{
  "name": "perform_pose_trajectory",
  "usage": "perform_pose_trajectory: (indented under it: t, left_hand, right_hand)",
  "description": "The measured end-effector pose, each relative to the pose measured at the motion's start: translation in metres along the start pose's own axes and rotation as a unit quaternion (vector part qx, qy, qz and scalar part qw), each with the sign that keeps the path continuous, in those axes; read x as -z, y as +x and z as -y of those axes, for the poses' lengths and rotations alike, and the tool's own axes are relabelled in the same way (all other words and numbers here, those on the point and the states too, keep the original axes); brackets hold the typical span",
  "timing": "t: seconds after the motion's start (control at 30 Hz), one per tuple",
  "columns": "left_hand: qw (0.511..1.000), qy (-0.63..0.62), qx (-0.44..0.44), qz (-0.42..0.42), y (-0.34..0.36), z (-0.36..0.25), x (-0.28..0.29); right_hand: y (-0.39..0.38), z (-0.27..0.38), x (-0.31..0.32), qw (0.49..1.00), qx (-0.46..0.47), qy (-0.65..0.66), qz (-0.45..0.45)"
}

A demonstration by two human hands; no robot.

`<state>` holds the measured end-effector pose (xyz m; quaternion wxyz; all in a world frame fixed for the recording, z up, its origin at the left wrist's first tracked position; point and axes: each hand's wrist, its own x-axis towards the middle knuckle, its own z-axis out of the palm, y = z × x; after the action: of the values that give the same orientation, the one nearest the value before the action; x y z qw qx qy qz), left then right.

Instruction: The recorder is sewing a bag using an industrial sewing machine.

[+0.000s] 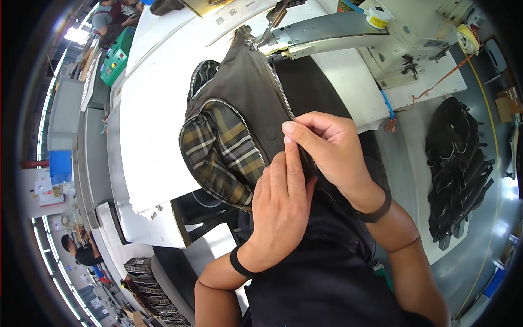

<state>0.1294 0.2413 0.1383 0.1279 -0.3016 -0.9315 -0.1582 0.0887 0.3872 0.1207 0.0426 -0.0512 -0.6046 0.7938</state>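
Note:
A dark grey-brown bag (248, 71) with metal zippers and plaid lining (229, 131) lies on the white table, its upper end under the sewing machine (332, 41). The zipper (281, 90) runs from the machine's needle area down toward my hands. My right hand (335, 152) pinches the bag's edge beside the zipper's lower end, thumb on top. Flat on the bag rests my left hand (279, 210), fingers stretched out and side by side, the index fingertip touching the right thumb. The fabric beneath both hands is hidden.
The white table (152, 136) extends to the left. Dark bag pieces (455, 169) are piled at the right, and folded plaid pieces (152, 289) are stacked at lower left. A small round container (378, 17) stands on the machine. People (111, 19) work at the far left.

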Motion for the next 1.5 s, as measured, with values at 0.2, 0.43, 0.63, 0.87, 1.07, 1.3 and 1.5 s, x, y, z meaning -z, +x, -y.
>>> perform_pose_trajectory:
  t: [0.2,0.43,0.63,0.87,1.07,1.3,1.5]
  left_hand:
    - [0.999,-0.045,-0.022,-0.004,-0.004,0.003,0.01]
    - [0.991,-0.104,-0.079,-0.036,-0.016,0.04,0.044]
    - [0.995,-0.01,0.1,0.012,-0.014,0.092,0.037]
    - [0.978,0.018,0.149,-0.142,-0.021,0.114,0.042]
    - [0.942,-0.242,0.219,-0.081,-0.009,0.138,0.038]
    - [0.907,-0.324,0.225,-0.15,-0.003,0.154,0.091]
    - [0.915,-0.302,0.248,-0.102,-0.002,0.163,0.083]
  right_hand:
    - [-0.006,-0.003,-0.004,0.992,-0.046,0.114,-0.015]
    - [-0.01,-0.005,-0.025,0.971,-0.04,0.232,-0.025]
    - [-0.015,-0.009,-0.027,0.992,-0.015,0.117,-0.042]
    - [-0.014,-0.012,-0.028,0.996,0.024,0.077,-0.032]
    - [-0.013,-0.014,-0.023,0.997,0.025,0.062,-0.031]
    - [-0.016,-0.014,-0.023,0.992,-0.01,0.122,-0.033]
    - [-0.015,-0.016,-0.027,0.985,-0.045,0.163,-0.022]
